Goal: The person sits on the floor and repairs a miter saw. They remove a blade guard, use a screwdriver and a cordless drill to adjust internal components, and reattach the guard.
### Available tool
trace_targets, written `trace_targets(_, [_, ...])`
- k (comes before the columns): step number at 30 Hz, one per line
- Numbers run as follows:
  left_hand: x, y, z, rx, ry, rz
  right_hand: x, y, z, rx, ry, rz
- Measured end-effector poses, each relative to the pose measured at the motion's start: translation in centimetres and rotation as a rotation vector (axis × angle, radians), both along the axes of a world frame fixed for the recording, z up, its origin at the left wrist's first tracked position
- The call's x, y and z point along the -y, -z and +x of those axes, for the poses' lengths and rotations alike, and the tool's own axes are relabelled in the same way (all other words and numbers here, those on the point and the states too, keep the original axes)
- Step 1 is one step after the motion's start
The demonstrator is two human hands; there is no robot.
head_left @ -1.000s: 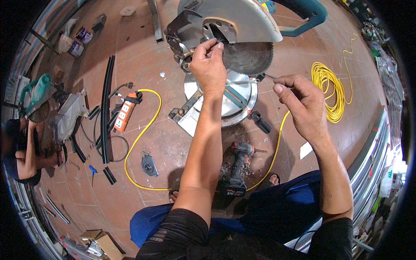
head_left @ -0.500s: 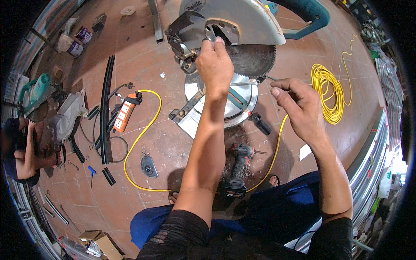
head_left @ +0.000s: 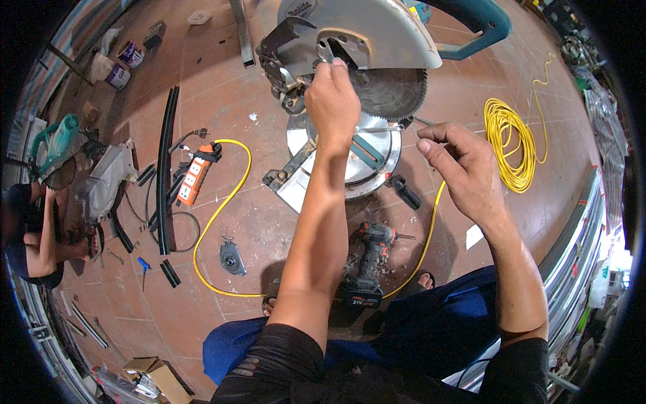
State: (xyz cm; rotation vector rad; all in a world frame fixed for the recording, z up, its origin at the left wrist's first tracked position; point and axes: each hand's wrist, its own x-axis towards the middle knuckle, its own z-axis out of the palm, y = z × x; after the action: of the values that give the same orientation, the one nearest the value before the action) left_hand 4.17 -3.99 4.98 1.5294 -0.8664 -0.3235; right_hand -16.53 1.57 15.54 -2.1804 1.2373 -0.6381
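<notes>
My left hand [head_left: 332, 104] reaches up to the hub of a miter saw [head_left: 397, 40], its thumb and fingers closed at the opening in the grey guard. A small grey metal piece shows at its fingertips; its kind is unclear. Beside the hand is the toothed saw blade [head_left: 397, 94]. Below it is the saw's round silver base [head_left: 389, 145], with a thin metal rod-like tool [head_left: 380, 128] across it. My right hand [head_left: 468, 168] hovers right of the base, thumb and forefinger drawn together; anything between them is too small to make out.
A cordless drill [head_left: 371, 256] stands near my feet, beside a black handle [head_left: 406, 193]. An orange power strip [head_left: 196, 176] with a yellow cord [head_left: 208, 236] lies left, near black rubber strips [head_left: 164, 168]. Coiled yellow cable [head_left: 505, 148] lies right. Another person [head_left: 40, 236] sits far left by a second saw [head_left: 57, 151].
My left hand has shifted very slightly down at the hub, showing more of the small metal piece. My right hand has moved slightly left.
</notes>
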Motion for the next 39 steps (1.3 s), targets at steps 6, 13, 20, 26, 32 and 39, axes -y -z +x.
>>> trace_targets(6, [0.7,2.3,-0.1,-0.058,0.047,0.114,0.3,0.9,-1.1,-0.006,0.002,0.043])
trace_targets(13, [1.3,2.3,0.8,0.275,-0.061,0.029,0.3,1.9,-0.7,0.076,-0.014,0.129])
trace_targets(20, [0.5,0.6,0.2,-0.066,-0.020,0.023,1.0,2.2,-0.7,0.026,-0.072,0.179])
trace_targets(26, [0.7,0.8,0.3,-0.017,-0.102,0.094,0.9,2.6,-0.9,0.041,-0.063,0.181])
trace_targets(32, [0.6,0.3,0.4,-0.016,-0.063,0.145,1.2,2.7,-1.0,0.030,-0.062,0.201])
trace_targets(39, [0.7,0.4,0.6,-0.121,0.001,0.159,1.3,2.7,-0.9,0.027,-0.101,0.214])
